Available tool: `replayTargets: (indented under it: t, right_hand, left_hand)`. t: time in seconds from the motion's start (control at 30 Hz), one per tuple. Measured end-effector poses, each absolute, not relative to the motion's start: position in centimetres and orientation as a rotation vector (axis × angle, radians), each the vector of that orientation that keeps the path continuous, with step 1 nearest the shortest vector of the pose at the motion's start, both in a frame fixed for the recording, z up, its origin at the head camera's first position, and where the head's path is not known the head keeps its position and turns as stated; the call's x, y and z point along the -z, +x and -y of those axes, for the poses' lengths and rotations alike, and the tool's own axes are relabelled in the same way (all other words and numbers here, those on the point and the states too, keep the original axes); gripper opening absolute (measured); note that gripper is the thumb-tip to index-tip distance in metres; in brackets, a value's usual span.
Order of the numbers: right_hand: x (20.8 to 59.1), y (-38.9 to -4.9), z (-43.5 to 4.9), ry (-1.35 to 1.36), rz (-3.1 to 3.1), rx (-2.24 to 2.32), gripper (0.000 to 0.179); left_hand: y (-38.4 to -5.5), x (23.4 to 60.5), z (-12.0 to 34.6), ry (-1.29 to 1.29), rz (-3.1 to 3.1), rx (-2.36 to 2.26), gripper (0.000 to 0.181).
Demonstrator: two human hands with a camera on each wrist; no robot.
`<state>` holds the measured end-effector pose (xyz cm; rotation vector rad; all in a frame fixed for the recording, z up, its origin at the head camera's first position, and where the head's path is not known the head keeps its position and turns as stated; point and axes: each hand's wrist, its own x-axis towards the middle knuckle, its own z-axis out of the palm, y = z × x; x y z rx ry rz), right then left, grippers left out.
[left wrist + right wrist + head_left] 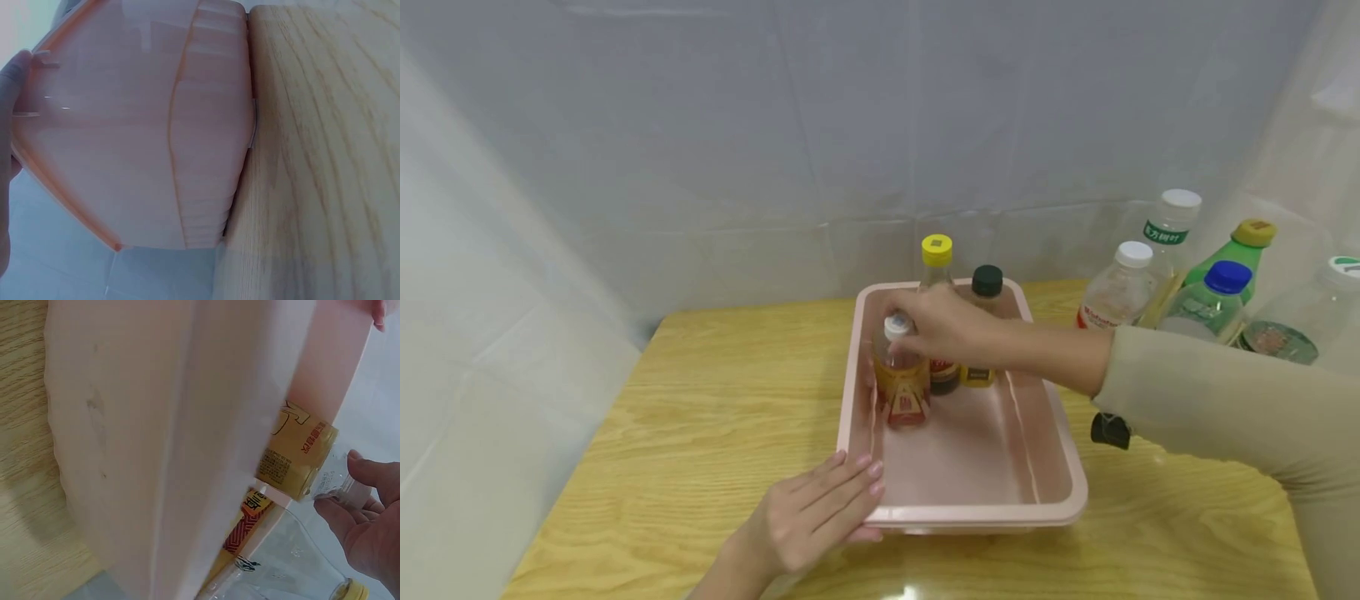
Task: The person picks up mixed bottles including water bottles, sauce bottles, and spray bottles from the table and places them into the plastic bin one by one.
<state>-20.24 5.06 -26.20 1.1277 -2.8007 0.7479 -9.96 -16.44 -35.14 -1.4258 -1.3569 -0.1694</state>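
Observation:
A pink plastic basin (958, 467) stands on the table. My right hand (943, 321) reaches into its left side and grips a clear bottle with a white cap and orange label (904, 392) by its neck. In the right wrist view the thumb and fingers close around the top of that bottle (297, 453). Behind it, inside the basin, are a yellow-capped bottle (937, 252) and a dark-capped bottle (987, 282), both partly hidden by the hand and forearm. My left hand (812, 512) rests with straight fingers over the basin's near left corner.
To the right of the basin stand several bottles: a white-capped one (1116, 287), a tall green-labelled one (1167, 229), a green one (1228, 254), and a blue-capped one (1206, 304). A black cylindrical thing (1110, 430) shows below my right sleeve. Pale sheeting (737, 150) hangs behind the wooden table (715, 400).

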Motion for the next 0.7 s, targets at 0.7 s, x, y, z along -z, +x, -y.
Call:
replayTargets:
  t: [0.7]
  right_hand:
    - [25.94,-21.06,-5.25,1.189,2.873,-0.552,0.035]
  left_hand:
    - [-9.98,35.31,16.58,-1.436,1.360,0.173,0.037]
